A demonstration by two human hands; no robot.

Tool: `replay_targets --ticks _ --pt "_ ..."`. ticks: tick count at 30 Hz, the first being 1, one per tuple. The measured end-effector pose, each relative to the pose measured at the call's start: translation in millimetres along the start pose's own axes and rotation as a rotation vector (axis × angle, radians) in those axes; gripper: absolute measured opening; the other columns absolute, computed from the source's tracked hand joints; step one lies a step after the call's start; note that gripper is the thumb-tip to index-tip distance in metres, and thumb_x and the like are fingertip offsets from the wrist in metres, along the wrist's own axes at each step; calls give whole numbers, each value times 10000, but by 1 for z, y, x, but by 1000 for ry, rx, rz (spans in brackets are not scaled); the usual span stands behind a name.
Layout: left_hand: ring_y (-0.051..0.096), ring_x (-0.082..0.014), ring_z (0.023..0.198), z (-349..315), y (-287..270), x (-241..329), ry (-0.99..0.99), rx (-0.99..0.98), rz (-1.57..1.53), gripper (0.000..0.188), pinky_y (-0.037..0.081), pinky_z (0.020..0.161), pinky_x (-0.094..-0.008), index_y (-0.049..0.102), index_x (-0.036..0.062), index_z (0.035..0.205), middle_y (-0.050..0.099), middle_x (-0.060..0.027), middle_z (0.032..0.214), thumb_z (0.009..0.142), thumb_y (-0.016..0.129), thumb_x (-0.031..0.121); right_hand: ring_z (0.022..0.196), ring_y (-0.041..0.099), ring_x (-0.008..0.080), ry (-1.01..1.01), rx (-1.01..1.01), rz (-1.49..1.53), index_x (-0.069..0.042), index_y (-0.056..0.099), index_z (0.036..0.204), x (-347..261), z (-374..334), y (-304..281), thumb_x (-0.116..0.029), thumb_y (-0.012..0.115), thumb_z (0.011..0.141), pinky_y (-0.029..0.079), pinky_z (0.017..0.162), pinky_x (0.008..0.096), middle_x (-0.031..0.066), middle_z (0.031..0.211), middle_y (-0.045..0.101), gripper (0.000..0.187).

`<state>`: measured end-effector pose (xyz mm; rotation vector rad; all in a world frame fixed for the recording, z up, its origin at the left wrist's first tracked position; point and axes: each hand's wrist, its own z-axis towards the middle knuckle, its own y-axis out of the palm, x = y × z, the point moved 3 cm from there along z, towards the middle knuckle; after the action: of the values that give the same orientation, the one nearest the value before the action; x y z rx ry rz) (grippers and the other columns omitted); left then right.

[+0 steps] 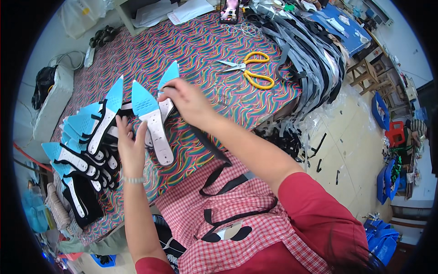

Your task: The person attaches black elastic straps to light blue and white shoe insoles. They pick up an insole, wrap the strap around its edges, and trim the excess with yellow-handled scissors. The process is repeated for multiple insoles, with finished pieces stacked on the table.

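My right hand point(186, 100) has its fingers closed on a shoe insole point(170, 73) with a pointed blue toe and a white heel part. A black strip point(211, 147) trails from below this hand toward my apron. My left hand point(131, 148) has its thumb and fingers apart, between two more insoles. One of these, a blue and white insole point(156, 132), lies just right of the thumb. The other insole point(106, 119), edged with black strips, lies by the fingertips; whether they touch it I cannot tell. Further left is a pile of similar insoles point(75, 157) with black straps.
Yellow-handled scissors point(246, 68) lie partly spread on the patterned tablecloth point(200, 50). A thick bundle of black and grey strips point(310, 50) hangs over the table's right edge. A phone point(229, 11) and papers point(189, 10) are at the back. Wooden stools point(365, 75) stand right.
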<state>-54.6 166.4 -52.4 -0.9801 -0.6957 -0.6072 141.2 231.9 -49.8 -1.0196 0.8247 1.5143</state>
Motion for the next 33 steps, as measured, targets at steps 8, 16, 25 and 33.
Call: replay_targets --ticks 8,16,25,33 --pt "595 -128 901 15 17 3 -139 46 -756 307 475 799 -273 549 17 1146 628 -65 1000 856 650 33 787 649 353 28 -15 -478 -21 498 1053 46 -2 16 -101 478 924 501 676 435 149 831 670 154" --pt "667 -227 742 -29 -74 46 -415 154 -929 261 563 583 -285 537 17 1149 646 -168 1041 905 577 102 686 646 170 64 -115 42 2 602 1007 10 -13 23 -145 573 907 492 595 303 73 779 659 180" --pt "630 -201 813 -118 -54 48 -614 -80 -968 424 520 686 -345 516 -39 1197 625 -139 1027 896 584 252 818 610 56 371 -342 552 -2 622 1000 -68 -114 43 -110 651 883 490 717 184 24 909 657 162" --pt "611 -123 865 -130 -61 67 -525 84 -997 241 474 783 -264 592 12 1091 641 -59 994 855 632 40 795 607 48 512 -217 569 -10 600 949 -82 -129 56 -82 697 845 500 700 185 12 869 650 159"
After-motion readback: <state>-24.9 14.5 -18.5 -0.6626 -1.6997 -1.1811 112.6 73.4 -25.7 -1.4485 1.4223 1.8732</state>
